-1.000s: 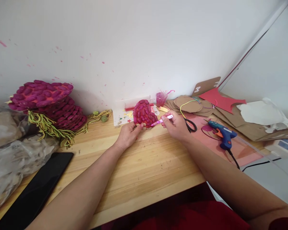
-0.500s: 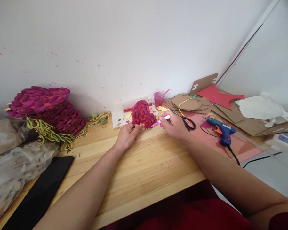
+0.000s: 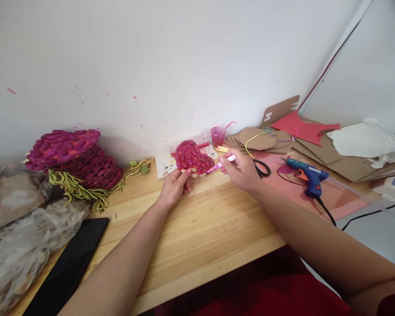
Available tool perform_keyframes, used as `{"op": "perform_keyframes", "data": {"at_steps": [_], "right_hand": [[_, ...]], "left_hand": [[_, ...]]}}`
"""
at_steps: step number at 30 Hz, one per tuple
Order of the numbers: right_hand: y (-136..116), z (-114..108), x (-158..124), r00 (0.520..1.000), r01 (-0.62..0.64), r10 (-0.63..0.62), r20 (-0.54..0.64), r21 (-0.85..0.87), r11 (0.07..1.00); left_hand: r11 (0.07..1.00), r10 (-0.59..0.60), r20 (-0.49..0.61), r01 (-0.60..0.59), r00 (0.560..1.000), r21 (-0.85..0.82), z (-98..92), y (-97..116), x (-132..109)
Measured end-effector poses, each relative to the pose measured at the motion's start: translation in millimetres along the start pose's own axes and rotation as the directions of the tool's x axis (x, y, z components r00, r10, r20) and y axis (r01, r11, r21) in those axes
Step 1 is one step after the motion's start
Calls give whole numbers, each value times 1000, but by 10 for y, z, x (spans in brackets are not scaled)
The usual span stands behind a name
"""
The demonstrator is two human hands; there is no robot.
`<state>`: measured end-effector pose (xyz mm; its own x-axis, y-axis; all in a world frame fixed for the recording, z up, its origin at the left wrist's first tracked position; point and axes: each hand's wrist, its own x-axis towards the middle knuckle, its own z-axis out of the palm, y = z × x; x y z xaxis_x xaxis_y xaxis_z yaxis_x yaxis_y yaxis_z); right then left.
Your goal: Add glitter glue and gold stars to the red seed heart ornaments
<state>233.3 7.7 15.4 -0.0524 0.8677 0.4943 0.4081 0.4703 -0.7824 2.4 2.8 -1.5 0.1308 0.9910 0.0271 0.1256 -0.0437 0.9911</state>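
Observation:
My left hand [image 3: 174, 188] pinches the lower edge of a round piece [image 3: 191, 156] covered in bumpy, magenta-painted peanut shells. Along that lower edge several shells are pale and unpainted. Between the fingers of my right hand [image 3: 240, 171] is a slim paintbrush [image 3: 228, 160], its handle white with pink smears. The brush's pink tip is at the right lower edge of the piece; whether it touches, I cannot tell. Behind the piece lies a white sheet [image 3: 161, 169] with small coloured stars. A plastic cup [image 3: 217, 136] with pink paint stands against the wall.
Stacked magenta discs [image 3: 102, 171] with yellow-green yarn [image 3: 82, 186] stand left, near a plastic bag [image 3: 26, 250] and a black phone [image 3: 69, 263]. To the right are scissors [image 3: 262, 168], cardboard circles [image 3: 255, 138], a blue glue gun [image 3: 311, 175] and red paper [image 3: 299, 127].
The shell-covered piece has turned and shifted slightly left, showing more pale shells at its lower edge. The brush has stayed near its right side. The camera view has moved a little.

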Motion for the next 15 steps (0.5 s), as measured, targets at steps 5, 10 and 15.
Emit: {"op": "perform_keyframes", "data": {"at_steps": [5,10,15], "right_hand": [[-93,-39,-21,997,31,-20,-80,134,990],[-180,-45,-69,983,172,-169,-66,47,984],[-150,-42,-63,977,201,-207,-57,-99,975]], "left_hand": [[975,-36,-25,29,999,-222,56,46,-36],[953,-62,-58,42,996,-299,128,58,-60],[946,-47,-98,13,994,-325,201,51,-93]]}}
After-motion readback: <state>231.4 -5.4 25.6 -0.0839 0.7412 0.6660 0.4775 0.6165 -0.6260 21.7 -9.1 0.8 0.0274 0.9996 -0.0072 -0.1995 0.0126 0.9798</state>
